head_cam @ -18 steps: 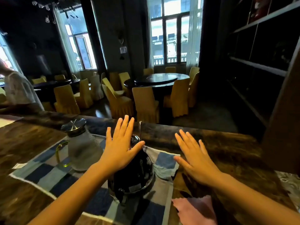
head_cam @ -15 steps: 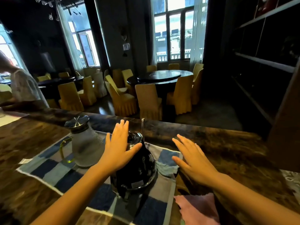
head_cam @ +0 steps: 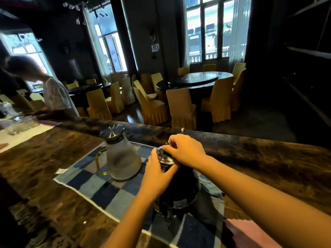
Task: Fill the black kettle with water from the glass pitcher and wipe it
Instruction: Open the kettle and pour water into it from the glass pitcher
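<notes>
The black kettle [head_cam: 179,190] stands on a blue checked cloth [head_cam: 114,192] on the dark wooden counter. My left hand [head_cam: 157,176] wraps around the kettle's upper neck. My right hand [head_cam: 186,149] pinches the knob of the kettle's shiny lid [head_cam: 163,155] from above. The lid still sits on the kettle. Left of the kettle stands the glass pitcher [head_cam: 121,156], holding water, with a steel lid and a yellow-green handle. Nothing touches the pitcher.
A pink cloth [head_cam: 249,233] lies at the lower right by my right forearm. Another person [head_cam: 53,93] leans at the counter's far left, near some glassware [head_cam: 19,126] on a white mat. A small paper slip [head_cam: 61,170] lies left of the checked cloth.
Both hands, held flat and open above the counter before, have come down onto the kettle: the left now grips its neck, the right grasps the lid knob. My view has shifted right.
</notes>
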`<state>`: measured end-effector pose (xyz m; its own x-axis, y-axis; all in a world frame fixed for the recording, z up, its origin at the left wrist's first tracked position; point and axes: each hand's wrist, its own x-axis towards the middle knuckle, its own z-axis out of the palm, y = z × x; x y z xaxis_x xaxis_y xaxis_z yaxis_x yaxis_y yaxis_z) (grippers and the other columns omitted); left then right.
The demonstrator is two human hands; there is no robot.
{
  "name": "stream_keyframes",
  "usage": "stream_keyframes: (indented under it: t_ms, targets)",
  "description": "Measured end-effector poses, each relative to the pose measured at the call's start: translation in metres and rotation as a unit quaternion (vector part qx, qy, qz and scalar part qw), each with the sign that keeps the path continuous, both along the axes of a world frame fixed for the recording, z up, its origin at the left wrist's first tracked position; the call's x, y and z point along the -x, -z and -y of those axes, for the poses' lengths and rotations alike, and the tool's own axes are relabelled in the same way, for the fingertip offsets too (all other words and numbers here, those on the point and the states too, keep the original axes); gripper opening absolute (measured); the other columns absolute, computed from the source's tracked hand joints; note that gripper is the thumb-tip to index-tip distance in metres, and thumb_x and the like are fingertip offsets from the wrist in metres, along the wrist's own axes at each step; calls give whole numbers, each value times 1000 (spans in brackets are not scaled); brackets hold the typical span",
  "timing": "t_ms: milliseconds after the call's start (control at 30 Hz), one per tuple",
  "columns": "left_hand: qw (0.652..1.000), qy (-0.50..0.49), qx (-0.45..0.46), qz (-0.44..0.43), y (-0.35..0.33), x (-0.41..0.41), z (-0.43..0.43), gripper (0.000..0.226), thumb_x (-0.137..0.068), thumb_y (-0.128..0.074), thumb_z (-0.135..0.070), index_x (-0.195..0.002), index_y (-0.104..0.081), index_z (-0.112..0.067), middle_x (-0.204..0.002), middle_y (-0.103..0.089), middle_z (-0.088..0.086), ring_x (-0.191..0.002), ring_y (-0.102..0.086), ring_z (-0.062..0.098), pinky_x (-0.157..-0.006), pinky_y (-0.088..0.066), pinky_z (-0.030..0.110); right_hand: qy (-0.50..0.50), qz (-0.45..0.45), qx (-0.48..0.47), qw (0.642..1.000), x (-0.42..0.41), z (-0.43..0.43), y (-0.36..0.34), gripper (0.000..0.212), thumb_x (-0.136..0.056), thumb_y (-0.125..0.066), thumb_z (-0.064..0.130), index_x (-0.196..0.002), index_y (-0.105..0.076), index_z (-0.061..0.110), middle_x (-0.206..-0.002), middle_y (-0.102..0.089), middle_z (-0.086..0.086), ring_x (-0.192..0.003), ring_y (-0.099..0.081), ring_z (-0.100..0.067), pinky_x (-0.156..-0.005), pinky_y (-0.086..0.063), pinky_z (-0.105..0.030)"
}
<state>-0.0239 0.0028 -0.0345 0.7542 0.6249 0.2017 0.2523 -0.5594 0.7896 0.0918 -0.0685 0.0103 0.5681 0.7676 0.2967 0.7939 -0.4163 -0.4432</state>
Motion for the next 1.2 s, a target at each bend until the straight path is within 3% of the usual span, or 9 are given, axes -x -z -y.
stream_keyframes:
  t_ms: [100, 267, 433, 600, 767, 867, 967, 1100, 1200]
  targets:
    - [1000, -5, 11, 4, 3, -2, -1, 64, -71, -64, -50, -126, -42, -27, -121, -55, -1, -113, -54, 17, -94, -49, 42, 18, 22, -5, 1000, 2, -11, 4, 44, -89, -51, 54, -58, -49, 23, -75, -53, 6, -75, -55, -16, -60, -38, -30]
    - [1000, 1, 0, 7, 3, -4, -1, 53, -84, -63, -31, -130, -39, -20, -123, -51, 3, -114, -52, 17, -93, -47, 33, 55, -1, -32, 998, 7, -24, 7, 39, -88, -54, 48, -61, -61, 21, -67, -61, 2, -73, -63, -17, -63, -50, -30]
    - [1000, 5, -5, 4, 3, -4, -1, 56, -84, -63, -37, -132, -37, -22, -128, -48, 4, -117, -50, 21, -97, -48, 41, 27, -39, -51, 998, 1, -26, 9, 33, -87, -57, 41, -71, -72, 15, -70, -64, 0, -74, -63, -17, -70, -55, -33]
    - [1000, 11, -22, 5, 5, -4, -3, 61, -82, -60, -47, -133, -37, -23, -131, -47, 2, -120, -48, 20, -97, -47, 44, -53, -55, -33, 997, -12, -27, 8, 36, -84, -61, 38, -59, -64, 11, -64, -57, 0, -69, -58, -20, -66, -48, -37]
    - [1000, 13, -21, 12, 8, -5, -5, 59, -82, -61, -48, -130, -38, -24, -129, -47, 0, -118, -49, 19, -96, -48, 43, -114, -102, -38, 988, -21, -29, 8, 35, -81, -66, 30, -63, -65, 1, -64, -57, -4, -71, -60, -29, -68, -50, -43]
    - [1000, 15, -20, 13, 10, -4, -6, 67, -79, -60, -54, -134, -35, -25, -132, -46, -1, -121, -48, 19, -98, -47, 44, -129, -137, -43, 981, -25, -30, 6, 31, -80, -67, 25, -56, -60, 8, -60, -53, -3, -61, -51, -20, -62, -47, -38]
    - [1000, 16, -11, 23, 9, -4, -6, 71, -79, -62, -53, -137, -33, -25, -136, -45, -2, -126, -46, 19, -101, -45, 43, -112, -241, -113, 957, -30, -32, 2, 23, -81, -65, 9, -59, -58, 4, -56, -46, -8, -59, -43, -18, -55, -37, -29]
    - [999, 18, 5, 28, 9, -4, -6, 77, -76, -63, -56, -140, -31, -27, -138, -45, -5, -128, -45, 16, -103, -44, 42, -108, -256, -132, 952, -30, -35, 4, 26, -81, -63, 7, -56, -53, 5, -55, -41, -11, -59, -40, -20, -54, -35, -25]
    - [1000, 16, 7, 25, 11, -4, -6, 83, -65, -55, -68, -135, -34, -29, -135, -48, -5, -125, -47, 15, -102, -45, 42, -80, -281, -177, 940, -36, -32, 5, 39, -83, -63, 7, -47, -48, 10, -44, -42, 3, -48, -40, -10, -50, -35, -17]
